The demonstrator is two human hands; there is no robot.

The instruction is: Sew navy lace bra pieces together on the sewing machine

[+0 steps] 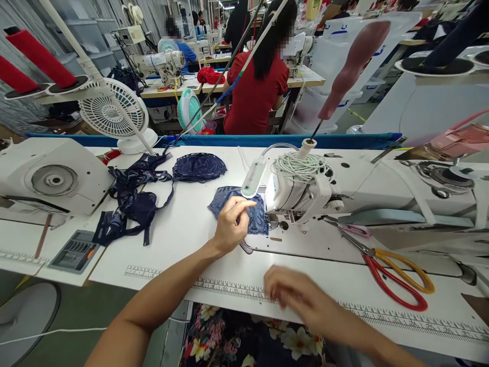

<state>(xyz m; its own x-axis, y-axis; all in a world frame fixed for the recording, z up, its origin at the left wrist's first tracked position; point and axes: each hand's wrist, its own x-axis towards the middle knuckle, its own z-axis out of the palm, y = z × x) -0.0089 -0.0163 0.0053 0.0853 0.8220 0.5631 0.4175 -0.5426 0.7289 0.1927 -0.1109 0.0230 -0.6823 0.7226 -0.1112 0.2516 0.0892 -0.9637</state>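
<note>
My left hand [232,224] is over a blue lace fabric piece [225,200] beside the sewing machine's needle area. Its index finger points right, just under a small white lamp [254,177], and the other fingers are curled; nothing shows in it. The lace piece lies flat, its right end by the white sewing machine head [301,191]. Closer to the table's front edge, my right hand [292,290] is above the printed ruler [229,289], its bent fingers smeared by motion. No object is visible in that hand.
Scissors [371,252] with red and orange handles lie at right. A stack of dark lace pieces [199,167] and tangled navy straps [139,201] lie at left, near a second machine [53,176]. A white fan [114,109] stands behind; a person in red [250,97] sits beyond.
</note>
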